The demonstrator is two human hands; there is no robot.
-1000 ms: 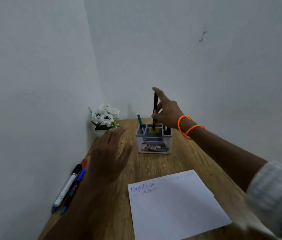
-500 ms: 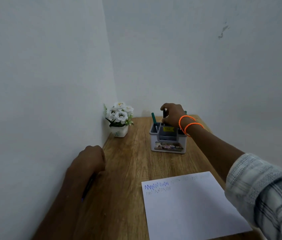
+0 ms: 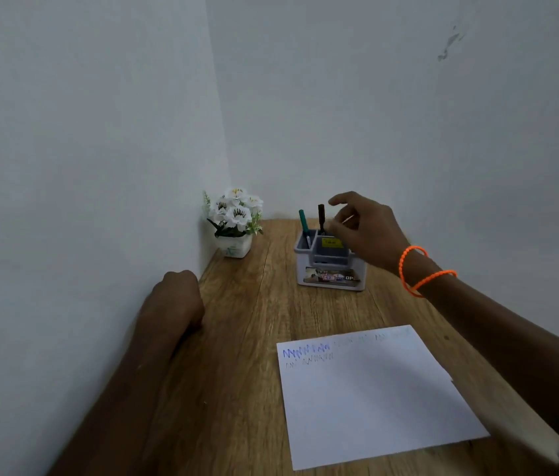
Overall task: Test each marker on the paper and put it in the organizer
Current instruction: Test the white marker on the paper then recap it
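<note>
Our right hand (image 3: 363,231) hovers loosely open over the organizer (image 3: 330,266), holding nothing. Left hand (image 3: 175,300) fisted on the tabletop (image 3: 236,389) near the left wall; contents hidden, we cannot tell.

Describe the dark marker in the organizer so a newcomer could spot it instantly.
At the far end of the wooden table stands a white and grey organizer. Two markers stand in it: the dark marker is the right one, near the right hand, unlike the green marker leaning left.

A: Any readable text?
B: Organizer (image 3: 330,269) front label (image 3: 332,277): "OP" at right, perhaps "42" mid-strip. Yellow sticker (image 3: 331,241) inside: illegible.
A: Paper (image 3: 374,393)?
B: Blue scribbles (image 3: 306,353), no words.
</note>
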